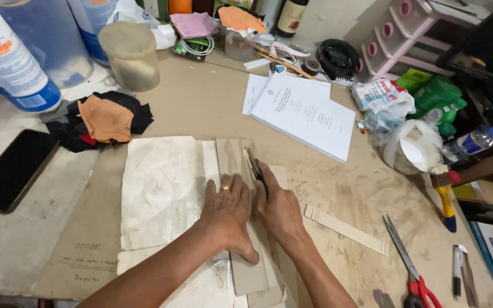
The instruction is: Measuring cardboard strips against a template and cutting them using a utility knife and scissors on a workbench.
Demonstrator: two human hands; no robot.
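Left hand (227,206) is pressed flat, fingers together and spread down over a narrow cardboard strip (241,228) that serves as the straight edge, pinning it onto the pale sheet (164,191) in the middle of the bench. Right hand (278,208) sits just beside it at three o'clock, fingers curled around a slim knife (254,165) whose blade points toward twelve o'clock along the strip's right edge; the tip itself is hard to make out, so I can't be sure it is biting into the material. To do this cut well, I'd judge the left palm needs firm, even weight so the guide cannot creep, fingertips kept back from the edge, and the blade held low and snug against it. Both forearms come in from six o'clock, wrists low. Scissors (409,268) lie well apart at four o'clock, a paper stack (309,114) at one o'clock.
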